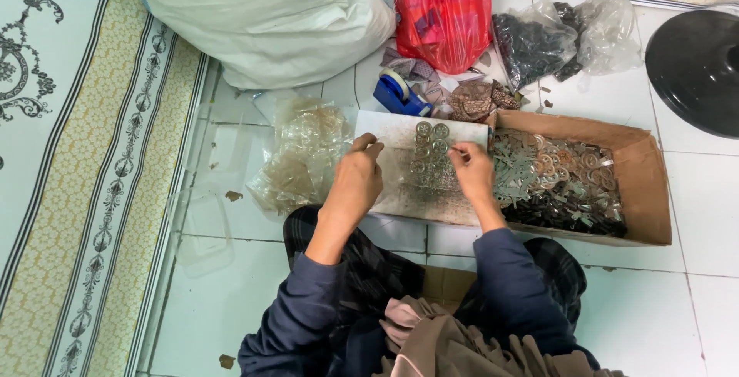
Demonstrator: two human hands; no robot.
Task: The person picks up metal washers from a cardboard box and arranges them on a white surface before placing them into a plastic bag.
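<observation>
Two hands work over a white board (400,163): the left hand (356,179) grips its 9 o'clock edge, the right hand (471,171) pinches a small ring (441,146) beside two rows of rings. At 3 o'clock sits one cardboard box (647,185) of metal pieces; at 12, one red bag (444,11), one white sack (262,15), one blue tape dispenser (400,94).

The black round base (697,69) is cut off at the right edge.

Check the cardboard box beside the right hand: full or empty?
Partly full. The open cardboard box holds a shallow layer of small metal pieces; its brown walls show above them, right of the right hand.
</observation>
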